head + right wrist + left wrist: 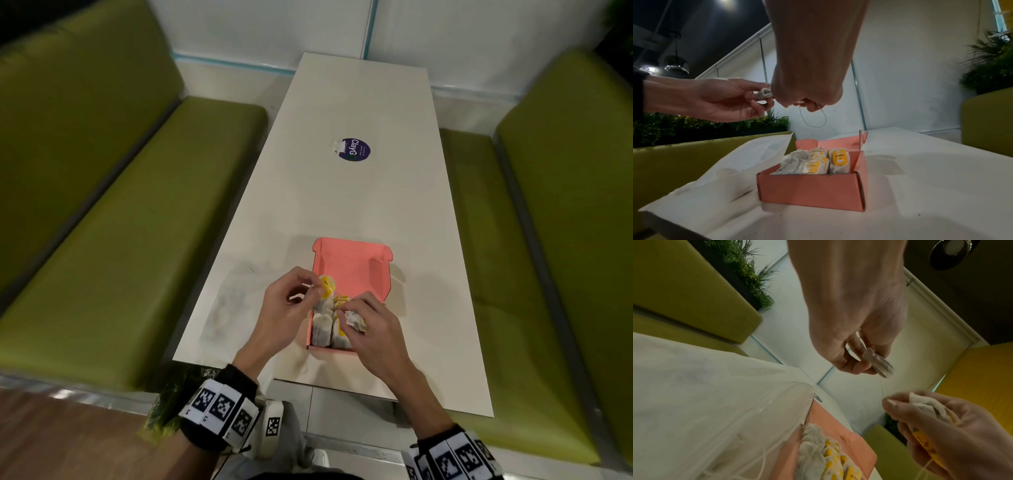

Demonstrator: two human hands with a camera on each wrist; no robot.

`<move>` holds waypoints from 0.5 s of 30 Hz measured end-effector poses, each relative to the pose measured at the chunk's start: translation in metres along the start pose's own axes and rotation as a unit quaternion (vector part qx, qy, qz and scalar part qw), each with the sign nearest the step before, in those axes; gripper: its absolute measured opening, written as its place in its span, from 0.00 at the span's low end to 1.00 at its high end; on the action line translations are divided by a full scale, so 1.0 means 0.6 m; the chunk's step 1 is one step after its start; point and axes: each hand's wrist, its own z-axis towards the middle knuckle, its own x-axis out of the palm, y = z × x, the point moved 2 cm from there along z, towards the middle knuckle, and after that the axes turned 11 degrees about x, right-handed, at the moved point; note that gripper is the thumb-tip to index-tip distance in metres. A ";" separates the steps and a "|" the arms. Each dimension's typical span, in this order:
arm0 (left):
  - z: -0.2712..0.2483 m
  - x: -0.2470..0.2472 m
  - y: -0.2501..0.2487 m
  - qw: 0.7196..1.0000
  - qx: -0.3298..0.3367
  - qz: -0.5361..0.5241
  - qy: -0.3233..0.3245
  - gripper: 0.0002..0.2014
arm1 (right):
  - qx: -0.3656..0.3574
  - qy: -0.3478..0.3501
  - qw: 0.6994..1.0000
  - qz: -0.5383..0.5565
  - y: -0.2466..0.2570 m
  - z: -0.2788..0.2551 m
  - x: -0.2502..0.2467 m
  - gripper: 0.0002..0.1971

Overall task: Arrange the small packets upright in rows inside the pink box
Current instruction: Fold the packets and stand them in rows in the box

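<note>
Your left hand (286, 301) pinches one packet (325, 287) just above the near left part of the pink box (352, 263). Your right hand (373, 329) is curled around a second packet (354, 320), held over the near right part of the box. A thin string (813, 118) hangs in a loop under your right hand. The box sits on the white desk (342, 192), near the edge closest to you. More packets (818, 162) already stand in rows at the near end of the box, and the far end is bare. A see-through bag (735, 162) lies on the desk just left of the box. These packets look very light and soft, like little paper pillows, so they will bend and crumple if you squeeze hard. I think it is best to hold each one gently by its top edge or its yellow tag, then lower it bottom first beside the last one. Watch the strings, as they could catch and tip the packets standing nearby.
</note>
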 end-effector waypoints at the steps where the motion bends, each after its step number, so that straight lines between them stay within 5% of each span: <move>1: -0.002 0.001 0.001 1.000 0.002 0.004 -0.007 0.06 | 0.021 0.014 0.999 0.026 0.006 0.000 0.002 0.01; 6: -0.009 0.011 0.002 0.998 0.018 0.045 -0.045 0.09 | 0.141 0.064 0.969 0.192 0.037 -0.006 0.009 0.03; 15: -0.016 0.032 0.006 0.990 0.014 0.047 -0.131 0.10 | 0.250 0.087 0.917 0.300 0.050 -0.014 0.017 0.07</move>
